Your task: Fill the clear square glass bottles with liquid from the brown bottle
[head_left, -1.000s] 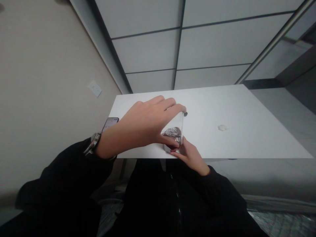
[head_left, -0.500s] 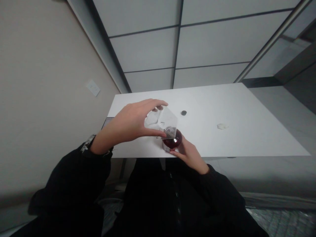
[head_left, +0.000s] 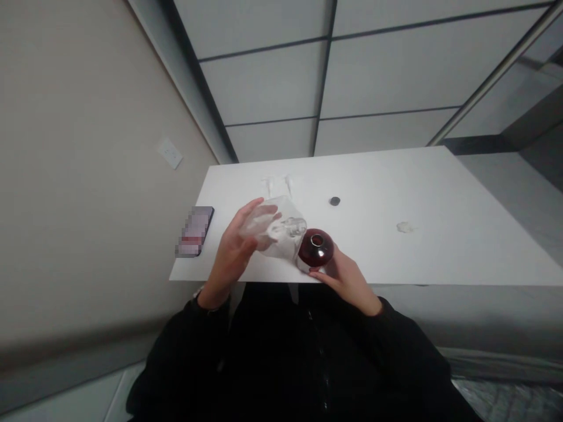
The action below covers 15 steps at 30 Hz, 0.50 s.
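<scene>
My left hand (head_left: 235, 249) is wrapped around a clear, faceted container (head_left: 285, 249), tipped on its side. Its right end is close beside the top of a dark red, rounded bottle (head_left: 310, 255); whether they touch I cannot tell. The bottle stands upright near the table's front edge, its round neck opening facing up. My right hand (head_left: 352, 281) grips the bottle low on its right side, thumb in front; the other fingers are mostly hidden behind it.
A small dark round disc (head_left: 335, 201) lies beyond the bottle on the white table (head_left: 457, 246). Farther right is a small translucent piece (head_left: 404, 227). A phone (head_left: 197, 228) rests at the left edge, near the wall with a socket (head_left: 170, 153). Faint clear streaks (head_left: 277, 184) show behind the container.
My left hand has moved down and left with the clear container, turning it away from above the red bottle. The bottle's neck and the phone now show. My right hand keeps its hold.
</scene>
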Each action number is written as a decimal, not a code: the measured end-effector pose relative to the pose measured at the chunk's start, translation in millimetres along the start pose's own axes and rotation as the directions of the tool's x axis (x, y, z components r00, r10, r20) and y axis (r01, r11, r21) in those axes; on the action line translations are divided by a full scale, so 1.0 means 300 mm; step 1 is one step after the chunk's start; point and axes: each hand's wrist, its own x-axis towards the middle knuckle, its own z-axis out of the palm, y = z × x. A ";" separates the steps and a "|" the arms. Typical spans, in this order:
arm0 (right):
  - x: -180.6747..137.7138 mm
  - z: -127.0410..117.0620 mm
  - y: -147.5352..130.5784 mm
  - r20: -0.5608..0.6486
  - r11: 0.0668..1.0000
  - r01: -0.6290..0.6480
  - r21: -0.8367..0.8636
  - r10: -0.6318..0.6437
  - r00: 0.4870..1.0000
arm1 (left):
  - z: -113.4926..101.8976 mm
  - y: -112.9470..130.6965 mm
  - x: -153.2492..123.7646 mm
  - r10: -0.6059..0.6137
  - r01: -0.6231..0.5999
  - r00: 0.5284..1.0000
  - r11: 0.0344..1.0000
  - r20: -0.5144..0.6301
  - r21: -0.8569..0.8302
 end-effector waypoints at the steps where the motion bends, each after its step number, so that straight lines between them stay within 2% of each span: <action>1: -0.001 0.000 0.001 0.001 1.000 -0.006 -0.005 0.006 1.000 | 0.018 -0.017 -0.018 -0.032 0.030 0.999 0.997 -0.026 -0.070; 4: -0.003 0.002 0.003 -0.001 1.000 -0.021 -0.012 0.021 1.000 | 0.069 -0.055 -0.063 -0.157 0.128 0.981 0.965 -0.114 -0.230; 7: -0.002 0.003 0.003 -0.010 0.999 -0.041 0.000 0.041 0.999 | 0.096 -0.074 -0.087 -0.243 0.191 0.961 0.929 -0.132 -0.315; 10: -0.001 0.003 -0.002 -0.003 0.998 -0.055 0.021 0.055 0.998 | 0.102 -0.081 -0.093 -0.250 0.201 0.959 0.931 -0.131 -0.303; 15: -0.002 0.007 -0.002 -0.021 0.997 -0.060 0.044 0.061 0.998 | 0.090 -0.072 -0.090 -0.191 0.156 0.970 0.965 -0.153 -0.212</action>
